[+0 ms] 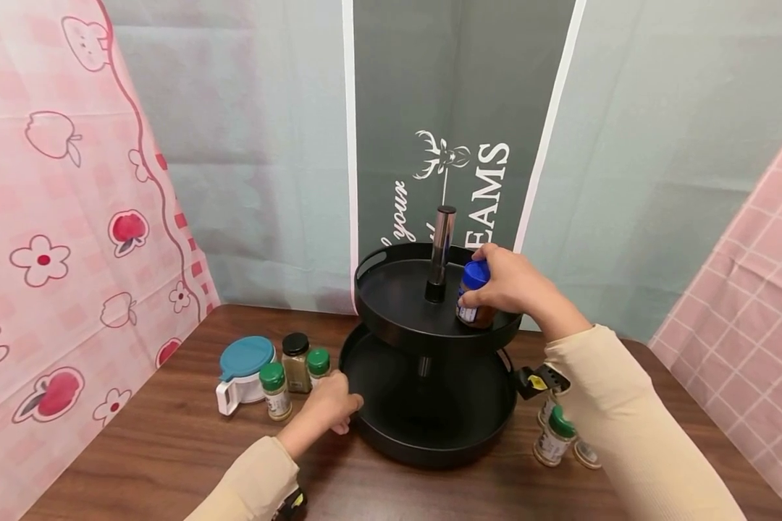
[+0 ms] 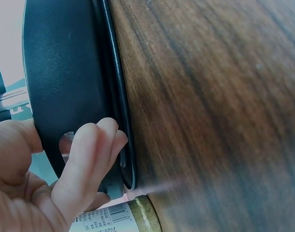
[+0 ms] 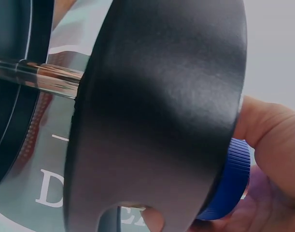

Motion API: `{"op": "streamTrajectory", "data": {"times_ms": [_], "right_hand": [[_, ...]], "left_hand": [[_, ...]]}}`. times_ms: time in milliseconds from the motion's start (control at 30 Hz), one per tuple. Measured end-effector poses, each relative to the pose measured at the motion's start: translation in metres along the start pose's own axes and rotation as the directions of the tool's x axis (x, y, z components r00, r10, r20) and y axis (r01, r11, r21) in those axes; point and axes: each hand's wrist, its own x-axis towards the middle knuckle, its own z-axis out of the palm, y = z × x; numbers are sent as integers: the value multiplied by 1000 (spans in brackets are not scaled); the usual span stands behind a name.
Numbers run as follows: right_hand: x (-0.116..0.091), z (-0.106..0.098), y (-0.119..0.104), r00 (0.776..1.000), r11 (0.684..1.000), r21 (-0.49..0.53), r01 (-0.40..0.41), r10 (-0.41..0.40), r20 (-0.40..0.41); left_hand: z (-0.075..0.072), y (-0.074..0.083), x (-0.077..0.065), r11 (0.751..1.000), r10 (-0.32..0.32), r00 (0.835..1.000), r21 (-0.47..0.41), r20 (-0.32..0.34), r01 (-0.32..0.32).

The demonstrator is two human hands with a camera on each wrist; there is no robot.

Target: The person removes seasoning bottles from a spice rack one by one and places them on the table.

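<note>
A black two-tier tray (image 1: 430, 452) stands on the table, with a shiny metal post (image 1: 441, 246) rising through its middle. My right hand (image 1: 518, 286) grips a spice jar (image 1: 476, 278) with a blue lid and dark contents at the right side of the upper tier. In the right wrist view, the tier's wall hides most of that jar, leaving the blue lid (image 3: 229, 181) showing. At the lower tier's left edge, my left hand (image 1: 326, 409) holds the rim, thumb (image 2: 29, 133) at the edge and fingers (image 2: 87, 150) against the outer wall.
Left of the tray are a white jug (image 1: 247, 362) with a teal lid, a black-capped jar (image 1: 296, 362) and green-capped jars (image 1: 275, 391). More small jars (image 1: 554, 438) stand at the right, partly behind my right sleeve. Printed cloths (image 1: 267, 145) hang behind and beside the table.
</note>
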Motion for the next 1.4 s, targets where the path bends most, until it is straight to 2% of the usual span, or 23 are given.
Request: {"op": "streamTrajectory", "data": {"times_ms": [333,567,800,933,1400], "right_hand": [[-4,-12,-3,999,999,23,30,-30,12],[-9,-28,-10,999,997,67,34,-36,26],[-14,-42,-16,1000,999,38,16,-16,0],[-15,-44,-17,1000,1000,4,9,-9,-21],[-17,-47,-13,1000,1000,-10,17,-18,-22]], "left_hand": [[0,1,1,1000,-18,1000,-3,-3,18],[0,2,0,1000,-23,1000,6,1,23],[0,1,1,1000,-20,1000,3,1,20],[0,1,1,1000,-18,1000,5,-3,18],[-1,1,0,1000,-10,1000,-5,-3,10]]}}
